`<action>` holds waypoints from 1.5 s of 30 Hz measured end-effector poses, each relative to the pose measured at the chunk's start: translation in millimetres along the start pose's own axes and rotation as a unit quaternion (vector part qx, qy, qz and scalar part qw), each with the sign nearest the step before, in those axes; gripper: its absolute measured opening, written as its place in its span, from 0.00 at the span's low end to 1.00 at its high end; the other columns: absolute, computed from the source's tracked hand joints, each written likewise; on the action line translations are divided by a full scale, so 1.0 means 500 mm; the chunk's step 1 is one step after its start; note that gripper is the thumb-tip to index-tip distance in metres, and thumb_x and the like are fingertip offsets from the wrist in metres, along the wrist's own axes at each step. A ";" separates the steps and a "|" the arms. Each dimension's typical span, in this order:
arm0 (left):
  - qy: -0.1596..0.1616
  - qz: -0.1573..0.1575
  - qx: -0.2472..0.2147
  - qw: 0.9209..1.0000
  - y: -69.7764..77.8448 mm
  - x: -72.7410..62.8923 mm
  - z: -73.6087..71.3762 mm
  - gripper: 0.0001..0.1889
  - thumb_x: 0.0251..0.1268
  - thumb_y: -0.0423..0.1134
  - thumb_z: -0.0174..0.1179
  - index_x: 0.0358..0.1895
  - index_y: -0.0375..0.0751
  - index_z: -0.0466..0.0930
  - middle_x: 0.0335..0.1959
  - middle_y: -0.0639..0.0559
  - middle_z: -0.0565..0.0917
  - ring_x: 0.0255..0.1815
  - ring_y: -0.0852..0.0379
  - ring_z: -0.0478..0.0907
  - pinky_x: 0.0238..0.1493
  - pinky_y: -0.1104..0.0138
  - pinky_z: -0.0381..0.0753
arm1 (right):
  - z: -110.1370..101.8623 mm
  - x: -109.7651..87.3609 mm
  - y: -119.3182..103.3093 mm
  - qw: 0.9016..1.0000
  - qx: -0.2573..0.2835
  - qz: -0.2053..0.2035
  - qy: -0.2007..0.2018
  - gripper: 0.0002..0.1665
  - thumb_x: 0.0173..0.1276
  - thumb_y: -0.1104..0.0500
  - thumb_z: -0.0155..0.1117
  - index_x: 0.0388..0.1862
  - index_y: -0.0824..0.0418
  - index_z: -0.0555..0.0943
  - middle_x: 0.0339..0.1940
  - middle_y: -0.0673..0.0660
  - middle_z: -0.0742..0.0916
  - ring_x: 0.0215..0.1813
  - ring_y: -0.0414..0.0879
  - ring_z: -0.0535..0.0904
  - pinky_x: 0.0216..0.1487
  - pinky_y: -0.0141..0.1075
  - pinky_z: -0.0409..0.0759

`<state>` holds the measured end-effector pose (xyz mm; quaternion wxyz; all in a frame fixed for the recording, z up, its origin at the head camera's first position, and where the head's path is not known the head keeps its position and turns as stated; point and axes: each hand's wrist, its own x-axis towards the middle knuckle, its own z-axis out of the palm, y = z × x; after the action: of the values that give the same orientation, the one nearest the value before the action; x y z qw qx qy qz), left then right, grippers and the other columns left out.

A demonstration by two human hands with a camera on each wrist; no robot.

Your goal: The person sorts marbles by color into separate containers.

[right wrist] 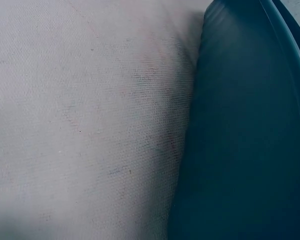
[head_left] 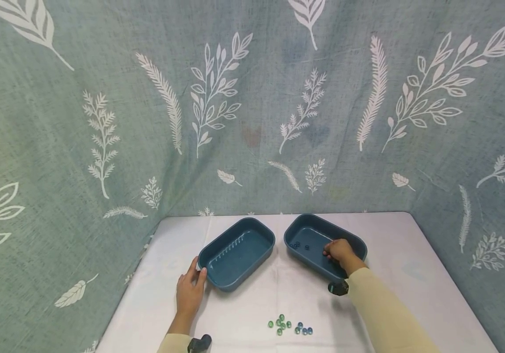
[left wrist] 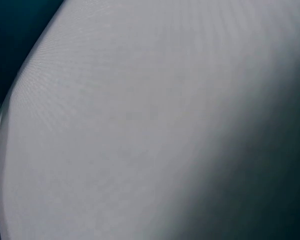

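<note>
Two dark teal plastic trays sit on the white cloth in the head view. My left hand [head_left: 190, 290] rests at the near left corner of the left tray [head_left: 236, 284], its fingers and thumb fairly straight against the rim. Inside the right tray [head_left: 307, 218], my right hand [head_left: 342, 252] reaches down with bent fingers, their tips low near the tray's floor. Whether they pinch anything I cannot tell. Several small dark glass marbles [head_left: 307, 247] lie in that tray to the left of the hand. The right wrist view shows the outer wall of a teal tray [right wrist: 245, 130].
Green glass marbles [head_left: 278, 322] lie in a loose cluster on the white cloth [head_left: 243, 323] near the front. Just right of them is a smaller group of blue marbles [head_left: 304, 331]. Leaf-patterned green fabric [head_left: 252, 171] hangs behind and along both sides.
</note>
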<state>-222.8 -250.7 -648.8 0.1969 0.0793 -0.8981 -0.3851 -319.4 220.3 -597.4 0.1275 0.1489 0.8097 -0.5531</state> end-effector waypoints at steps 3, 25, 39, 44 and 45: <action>-0.001 0.001 0.000 1.000 0.000 0.000 0.001 0.30 0.72 0.58 0.52 0.73 0.51 0.64 0.53 0.40 0.82 0.66 0.42 0.70 0.73 0.47 0.43 | -0.003 -0.004 0.000 1.000 0.007 -0.005 -0.003 0.08 0.67 0.70 0.55 0.39 0.73 0.80 0.24 0.53 0.84 0.22 0.40 0.75 0.22 0.31 0.71; 0.011 0.011 0.003 1.000 0.004 0.001 -0.002 0.30 0.72 0.57 0.52 0.72 0.50 0.66 0.53 0.39 0.83 0.65 0.40 0.70 0.73 0.45 0.45 | -0.034 -0.084 -0.042 0.995 0.059 -0.063 -0.050 0.22 0.74 0.57 0.58 0.56 0.74 0.76 0.36 0.55 0.86 0.30 0.41 0.76 0.31 0.34 0.77; 0.009 0.014 -0.002 1.000 0.009 -0.001 0.000 0.30 0.73 0.57 0.51 0.73 0.49 0.65 0.52 0.39 0.83 0.65 0.40 0.70 0.73 0.44 0.44 | -0.028 -0.200 -0.039 0.989 0.116 -0.082 -0.047 0.18 0.73 0.56 0.60 0.54 0.67 0.79 0.39 0.59 0.85 0.30 0.43 0.74 0.27 0.32 0.75; 0.013 0.012 0.002 1.000 0.007 -0.001 0.002 0.29 0.73 0.56 0.52 0.72 0.49 0.65 0.51 0.39 0.83 0.64 0.40 0.71 0.72 0.44 0.45 | -0.026 -0.235 -0.026 0.984 0.147 -0.084 -0.050 0.21 0.74 0.57 0.58 0.57 0.72 0.76 0.38 0.58 0.85 0.29 0.43 0.73 0.27 0.31 0.75; 0.015 0.012 0.004 1.000 0.006 -0.001 0.002 0.29 0.73 0.56 0.52 0.72 0.50 0.65 0.51 0.39 0.83 0.64 0.40 0.71 0.72 0.45 0.45 | -0.023 -0.240 -0.024 0.983 0.154 -0.085 -0.052 0.21 0.74 0.58 0.58 0.57 0.72 0.76 0.37 0.58 0.85 0.28 0.43 0.73 0.27 0.31 0.75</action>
<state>-223.0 -247.9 -647.4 0.2145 0.0754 -0.8975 -0.3778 -213.6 215.1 -538.5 0.0971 0.0685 0.7169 -0.6870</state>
